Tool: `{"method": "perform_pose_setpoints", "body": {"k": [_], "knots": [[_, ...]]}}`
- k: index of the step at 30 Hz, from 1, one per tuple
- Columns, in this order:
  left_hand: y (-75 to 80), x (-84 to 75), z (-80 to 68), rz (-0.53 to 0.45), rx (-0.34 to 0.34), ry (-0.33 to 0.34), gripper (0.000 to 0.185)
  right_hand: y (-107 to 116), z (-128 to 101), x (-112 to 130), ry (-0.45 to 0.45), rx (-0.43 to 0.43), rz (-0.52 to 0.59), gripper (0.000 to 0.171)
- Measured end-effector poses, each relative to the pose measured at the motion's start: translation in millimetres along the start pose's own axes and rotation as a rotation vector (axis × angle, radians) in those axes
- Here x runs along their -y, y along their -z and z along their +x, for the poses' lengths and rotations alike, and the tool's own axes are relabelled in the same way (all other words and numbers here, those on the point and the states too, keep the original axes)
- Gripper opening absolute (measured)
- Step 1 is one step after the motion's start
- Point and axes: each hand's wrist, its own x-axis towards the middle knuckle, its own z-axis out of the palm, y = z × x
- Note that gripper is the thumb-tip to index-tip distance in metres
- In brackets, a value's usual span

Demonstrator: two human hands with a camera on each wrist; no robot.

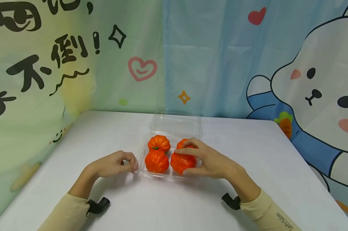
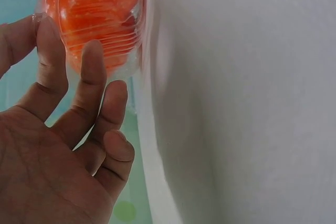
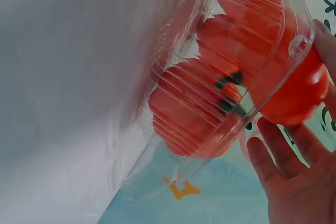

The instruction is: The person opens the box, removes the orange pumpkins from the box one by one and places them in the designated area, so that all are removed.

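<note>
- Head view: clear plastic clamshell box (image 1: 151,138) sits mid-table, nearer the back edge, lid (image 1: 176,123) flipped open behind it. Four orange toy pumpkins inside.
- Right hand (image 1: 208,160) curls over the front-right pumpkin (image 1: 181,163), thumb under its front, fingers on top; pumpkin is down in the box.
- Left hand (image 1: 116,164) sits at the box's left front corner, fingers curled, tips touching or pinching the rim; can't tell which.
- Left wrist view: left-hand fingers (image 2: 92,85) loosely bent beside the box wall, a pumpkin (image 2: 97,9) behind the plastic.
- Right wrist view: right-hand fingers (image 3: 294,145) under a pumpkin (image 3: 294,98) at the ribbed box wall (image 3: 210,85).
- Handling guess: pumpkins look light, glossy, maybe slippery; grip round the ribbed sides. Box is thin and flexes; steady it by the rim.
- White table (image 1: 263,166), cartoon bunny curtain (image 1: 306,64) behind.
</note>
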Motion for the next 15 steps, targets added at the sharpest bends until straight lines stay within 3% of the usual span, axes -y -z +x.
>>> {"method": "perform_pose_setpoints", "body": {"k": [5,11,15], "knots": [[0.3,-1.1,-0.3,-0.006,0.002,0.001,0.016,0.5,-2.1,-1.7,0.01,-0.083,0.021,0.065],[-0.6,-1.7,-0.3,-0.02,-0.001,0.008,0.015,3.0,-2.8,-3.1,-0.004,-0.144,0.056,0.083],[-0.9,-1.8,0.1,-0.017,-0.001,0.007,0.015,6.5,-2.7,-3.0,0.01,-0.172,0.067,0.08]]}}
